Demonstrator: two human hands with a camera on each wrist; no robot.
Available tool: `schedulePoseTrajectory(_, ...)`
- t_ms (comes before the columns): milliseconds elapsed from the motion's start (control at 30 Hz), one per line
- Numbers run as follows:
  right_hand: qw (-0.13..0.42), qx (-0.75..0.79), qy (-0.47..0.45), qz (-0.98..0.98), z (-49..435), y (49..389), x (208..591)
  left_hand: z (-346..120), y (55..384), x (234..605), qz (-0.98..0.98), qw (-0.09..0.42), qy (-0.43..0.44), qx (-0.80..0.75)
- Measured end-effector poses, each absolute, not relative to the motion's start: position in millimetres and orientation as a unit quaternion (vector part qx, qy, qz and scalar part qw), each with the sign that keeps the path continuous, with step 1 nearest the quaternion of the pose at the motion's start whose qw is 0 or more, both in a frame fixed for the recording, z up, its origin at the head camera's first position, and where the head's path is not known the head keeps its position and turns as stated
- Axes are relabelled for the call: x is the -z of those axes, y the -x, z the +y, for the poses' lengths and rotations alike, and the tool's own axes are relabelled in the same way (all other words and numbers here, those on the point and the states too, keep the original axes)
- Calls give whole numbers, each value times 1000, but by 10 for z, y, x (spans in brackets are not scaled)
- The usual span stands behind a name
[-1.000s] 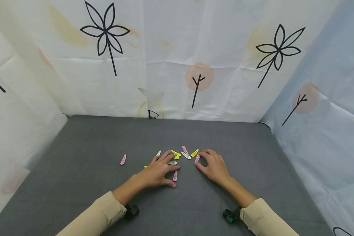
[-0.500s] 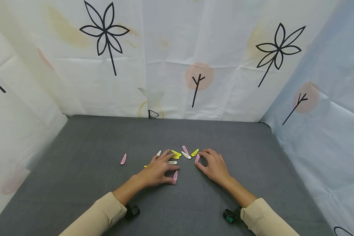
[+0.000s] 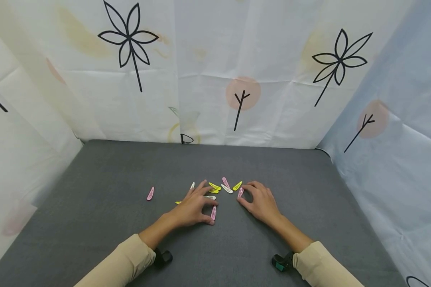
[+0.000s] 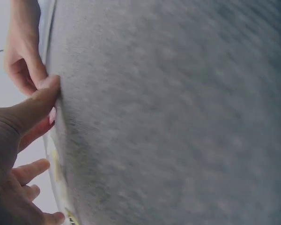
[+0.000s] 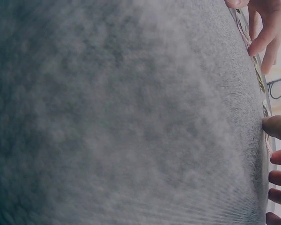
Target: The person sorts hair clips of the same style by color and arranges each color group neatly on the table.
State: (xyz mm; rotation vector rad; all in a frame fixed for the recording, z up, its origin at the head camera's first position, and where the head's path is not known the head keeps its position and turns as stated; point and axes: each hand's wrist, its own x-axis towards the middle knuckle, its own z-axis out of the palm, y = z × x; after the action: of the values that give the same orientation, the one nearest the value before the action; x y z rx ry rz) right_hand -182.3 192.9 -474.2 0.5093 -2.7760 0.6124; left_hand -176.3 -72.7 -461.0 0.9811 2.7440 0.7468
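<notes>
Thumb and index finger of my left hand (image 3: 190, 209) pinch a pink snap hair clip (image 3: 213, 214) by its two ends, low on the grey table. The left wrist view shows a pink bit of that clip (image 4: 52, 115) between the fingertips. My right hand (image 3: 262, 202) holds another pink hair clip (image 3: 240, 193) between thumb and index finger. Under and beside the left fingers lie a white clip (image 3: 211, 197), partly covered, and two overlapping yellow clips (image 3: 215, 186). A second white clip (image 3: 192, 185) and a yellow clip (image 3: 178, 202) show past the back of that hand.
Between the hands, farther back, a pink clip (image 3: 225, 182) meets a white clip (image 3: 227, 189), with a yellow clip (image 3: 237, 185) beside them. One pink clip (image 3: 150, 193) lies apart on the left. A printed curtain (image 3: 208, 59) stands behind the grey table (image 3: 215, 255).
My left thumb has moved up to the near end of the pink clip, closing the gap to the index finger. My right hand has stayed in place.
</notes>
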Motion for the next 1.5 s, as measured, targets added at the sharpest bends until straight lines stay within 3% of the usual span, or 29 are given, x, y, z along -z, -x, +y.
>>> schedulePoseTrajectory(300,131,-213,-179,-951,1921,1825,4730,-943,1759,4459,904,24,-331,-269)
schedulePoseTrajectory(833,128,-217,-177,-951,1922,1824,4732,-1742,1818,4428,921,-49,-259,-288)
schedulePoseTrajectory(1500,124,-210,-172,-954,1921,1831,4756,-2289,1976,4656,942,1,-191,-276)
